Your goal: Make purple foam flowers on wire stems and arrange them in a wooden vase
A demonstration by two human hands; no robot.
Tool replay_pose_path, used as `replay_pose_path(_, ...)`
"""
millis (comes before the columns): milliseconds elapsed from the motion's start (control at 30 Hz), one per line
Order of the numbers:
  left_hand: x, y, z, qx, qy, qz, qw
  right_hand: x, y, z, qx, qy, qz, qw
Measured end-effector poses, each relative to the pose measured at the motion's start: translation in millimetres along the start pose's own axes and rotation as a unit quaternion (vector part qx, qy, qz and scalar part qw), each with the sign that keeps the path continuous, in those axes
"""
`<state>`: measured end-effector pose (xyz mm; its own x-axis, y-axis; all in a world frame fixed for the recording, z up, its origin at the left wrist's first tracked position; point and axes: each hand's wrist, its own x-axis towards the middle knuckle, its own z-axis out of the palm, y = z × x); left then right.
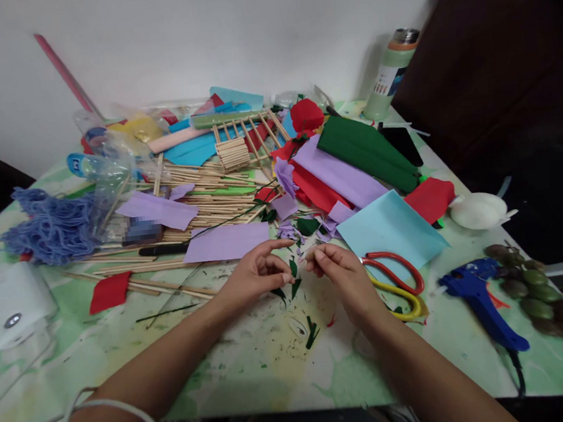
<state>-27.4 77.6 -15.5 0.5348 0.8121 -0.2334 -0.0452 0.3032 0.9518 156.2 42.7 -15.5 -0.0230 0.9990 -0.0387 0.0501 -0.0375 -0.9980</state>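
Note:
My left hand [260, 270] is closed, thumb and middle fingertips close together and index finger stretched out over the table. Right at its fingertips are small dark green paper scraps [296, 288]; whether they are pinched or lie on the table I cannot tell. Facing it, my right hand [336, 267] has its thumb pressed to its curled fingers, and whatever sits in that pinch is too small to make out. Beside the right hand lie scissors [393, 270] with red and yellow handles, partly over a light blue sheet [394, 229]. A purple paper strip [227, 242] lies beyond the left hand.
A blue glue gun [485, 304] and grapes [539, 291] lie at right, near a white dish [479, 210]. Wooden sticks [210, 202], a small stick ladder, green crepe paper [366, 152] and a bottle [391, 75] stand behind. Blue yarn [49, 225] and a white cable [105, 404] are left.

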Motion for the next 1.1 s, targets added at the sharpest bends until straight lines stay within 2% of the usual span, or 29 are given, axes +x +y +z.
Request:
replay_pose_path(133,-0.3,1.2,0.4,0.005,0.013,0.009,1.0,-1.2,-3.8,2.8,-0.041,-0.001,-0.008,0.999)
replay_pose_path(333,0.4,3.1,0.2,0.008,0.023,0.022,0.999,-0.2,0.8,5.1,-0.032,-0.044,0.032,0.998)
replay_pose_path(533,4.2,0.5,-3.1,0.011,0.055,0.036,0.998,0.2,1.0,1.6,-0.029,-0.006,0.035,0.999)
replay_pose_path(700,0.0,3.3,1.2,0.102,0.087,0.078,0.988,-4.0,-7.1,3.9,-0.045,-0.006,0.017,0.999)
replay_pose_path(900,-7.0,3.4,12.7,0.113,0.058,0.123,0.984,-9.1,-13.4,13.7,-0.137,-0.024,0.005,0.99)
replay_pose_path(1100,-6.5,-0.6,10.3,0.087,0.062,0.141,0.984,-9.8,-13.7,12.9,-0.205,0.005,-0.032,0.978)
